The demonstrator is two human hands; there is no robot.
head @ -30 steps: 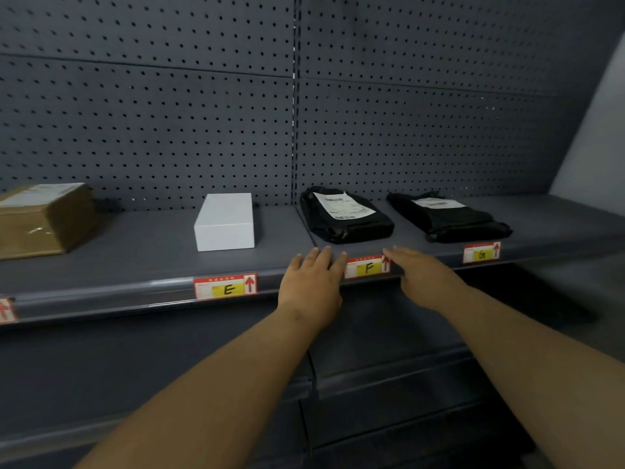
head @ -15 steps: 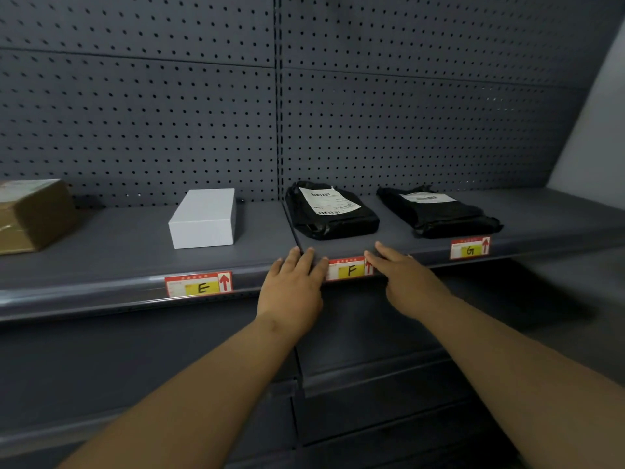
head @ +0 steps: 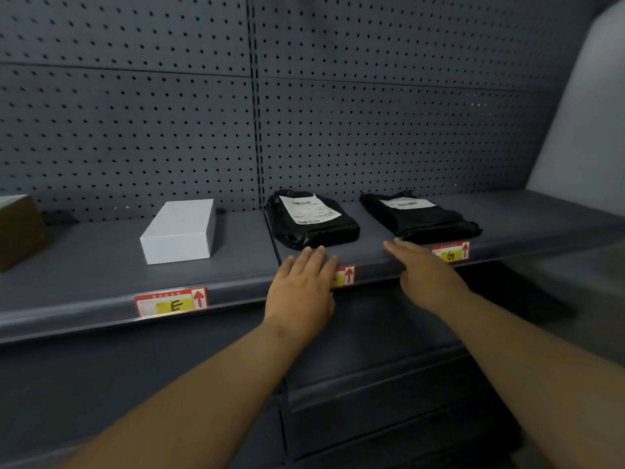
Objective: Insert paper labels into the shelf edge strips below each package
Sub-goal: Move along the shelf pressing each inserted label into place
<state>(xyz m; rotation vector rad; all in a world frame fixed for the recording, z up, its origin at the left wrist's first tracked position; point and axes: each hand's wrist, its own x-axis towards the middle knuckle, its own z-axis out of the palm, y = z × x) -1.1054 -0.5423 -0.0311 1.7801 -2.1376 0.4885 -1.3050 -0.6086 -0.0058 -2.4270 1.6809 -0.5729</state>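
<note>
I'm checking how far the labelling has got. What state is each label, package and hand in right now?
E label: seated in the edge strip, fully readable.
Middle label: in the strip, mostly covered by the left hand.
G label: in the strip, partly behind the right hand.
White box: closed, lying flat.
Left black bag: flat, shipping label up.
Right black bag: flat, shipping label up.
Left hand: open, empty.
Right hand: open, empty.

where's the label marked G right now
In the head view, the G label sits in the shelf edge strip on the right, directly below the right-hand black package, just right of the right hand.
</note>
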